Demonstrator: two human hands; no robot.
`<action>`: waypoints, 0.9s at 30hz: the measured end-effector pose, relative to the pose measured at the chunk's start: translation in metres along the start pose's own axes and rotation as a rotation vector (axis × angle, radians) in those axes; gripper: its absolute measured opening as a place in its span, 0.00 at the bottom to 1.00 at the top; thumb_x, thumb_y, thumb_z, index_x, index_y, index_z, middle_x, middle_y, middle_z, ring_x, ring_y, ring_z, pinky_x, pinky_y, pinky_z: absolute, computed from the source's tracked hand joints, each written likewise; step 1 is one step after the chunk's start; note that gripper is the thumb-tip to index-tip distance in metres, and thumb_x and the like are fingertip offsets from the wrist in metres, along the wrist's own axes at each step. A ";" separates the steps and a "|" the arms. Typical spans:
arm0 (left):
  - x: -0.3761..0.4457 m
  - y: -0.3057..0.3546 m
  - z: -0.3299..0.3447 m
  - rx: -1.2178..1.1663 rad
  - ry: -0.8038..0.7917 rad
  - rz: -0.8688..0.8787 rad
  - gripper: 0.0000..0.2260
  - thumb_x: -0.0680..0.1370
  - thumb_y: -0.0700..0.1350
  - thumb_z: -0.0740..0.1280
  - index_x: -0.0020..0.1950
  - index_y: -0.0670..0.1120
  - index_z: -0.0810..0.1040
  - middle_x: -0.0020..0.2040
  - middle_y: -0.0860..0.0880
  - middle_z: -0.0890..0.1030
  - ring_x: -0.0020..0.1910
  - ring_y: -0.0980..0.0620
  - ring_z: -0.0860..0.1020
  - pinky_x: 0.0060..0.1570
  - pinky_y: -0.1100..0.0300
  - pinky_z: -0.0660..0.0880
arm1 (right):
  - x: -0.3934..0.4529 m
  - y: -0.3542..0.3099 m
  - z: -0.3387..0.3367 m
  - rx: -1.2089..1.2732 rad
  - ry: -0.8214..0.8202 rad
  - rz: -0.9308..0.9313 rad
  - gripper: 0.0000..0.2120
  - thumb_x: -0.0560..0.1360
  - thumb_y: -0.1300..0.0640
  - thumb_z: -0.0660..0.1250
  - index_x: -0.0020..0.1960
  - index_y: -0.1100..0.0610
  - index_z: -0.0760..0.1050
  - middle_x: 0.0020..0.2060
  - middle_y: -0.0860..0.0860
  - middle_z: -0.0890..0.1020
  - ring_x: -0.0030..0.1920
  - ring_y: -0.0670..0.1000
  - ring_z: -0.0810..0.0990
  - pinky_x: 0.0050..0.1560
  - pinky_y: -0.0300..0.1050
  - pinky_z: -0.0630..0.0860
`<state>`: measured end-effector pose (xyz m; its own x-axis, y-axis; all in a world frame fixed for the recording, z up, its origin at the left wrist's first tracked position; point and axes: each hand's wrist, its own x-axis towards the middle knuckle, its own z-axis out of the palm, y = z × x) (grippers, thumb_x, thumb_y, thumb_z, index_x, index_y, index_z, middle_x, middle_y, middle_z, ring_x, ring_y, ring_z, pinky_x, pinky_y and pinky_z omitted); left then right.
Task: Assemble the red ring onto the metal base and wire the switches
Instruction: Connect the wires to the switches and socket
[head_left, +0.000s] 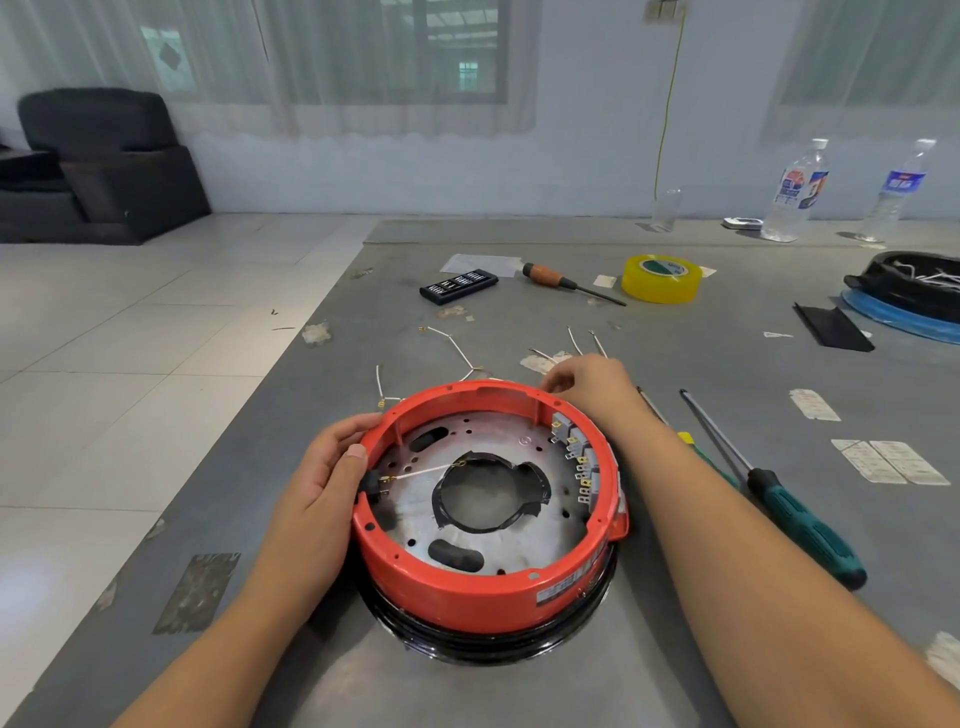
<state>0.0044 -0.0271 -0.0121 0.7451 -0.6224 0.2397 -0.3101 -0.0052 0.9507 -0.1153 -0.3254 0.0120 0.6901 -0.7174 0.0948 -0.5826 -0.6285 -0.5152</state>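
Gripping the round red plastic ring (483, 587) at its left rim, my left hand (327, 478) had its thumb hooked over the top edge and its fingers curled round the outer wall. My right hand (587, 379) reached to the far right rim, fingers bent down onto the edge there; whether they pinched the rim or only touched it, I could not tell. The ring sat around the flat perforated metal base (498, 540), which showed inside it with a large round central hole edged in black. Under the ring a glossy black circular rim (467, 649) rested on the grey table (519, 327), straight in front of me and near its front edge.

Inside the ring's right wall stood a row of small grey switches with brass terminals (576, 457). A thin white wire (421, 472) ran from a black part on the left inner wall to the edge of the central hole. Loose white wires with brass ends (457, 348) lay on the table just beyond the ring.

To my right lay a green-handled screwdriver (800, 519). Farther back were a wooden-handled screwdriver (561, 280), a black bit case (460, 286), a roll of yellow tape (662, 278) and two clear plastic bottles (795, 192).
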 end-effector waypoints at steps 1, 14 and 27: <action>0.000 0.001 0.000 0.002 0.000 0.003 0.16 0.87 0.43 0.59 0.62 0.63 0.80 0.58 0.62 0.84 0.58 0.61 0.81 0.58 0.57 0.73 | 0.000 0.001 0.000 0.014 0.003 0.005 0.04 0.73 0.51 0.75 0.40 0.47 0.83 0.33 0.38 0.80 0.38 0.40 0.78 0.45 0.36 0.74; 0.001 -0.001 0.001 -0.021 -0.015 -0.006 0.17 0.88 0.43 0.58 0.61 0.64 0.80 0.57 0.58 0.85 0.58 0.55 0.83 0.60 0.52 0.74 | 0.005 0.020 0.008 0.071 0.342 0.311 0.07 0.77 0.56 0.71 0.52 0.57 0.85 0.51 0.55 0.85 0.53 0.56 0.81 0.52 0.45 0.74; 0.001 0.003 0.002 -0.037 -0.002 0.010 0.18 0.87 0.42 0.59 0.60 0.64 0.81 0.57 0.60 0.85 0.57 0.59 0.82 0.57 0.57 0.73 | -0.007 0.000 -0.014 0.598 0.429 0.252 0.04 0.79 0.59 0.67 0.47 0.54 0.79 0.43 0.53 0.84 0.43 0.51 0.81 0.41 0.43 0.74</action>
<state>0.0028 -0.0289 -0.0099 0.7411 -0.6237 0.2485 -0.2954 0.0296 0.9549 -0.1263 -0.3241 0.0233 0.2698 -0.9474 0.1721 -0.2854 -0.2493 -0.9254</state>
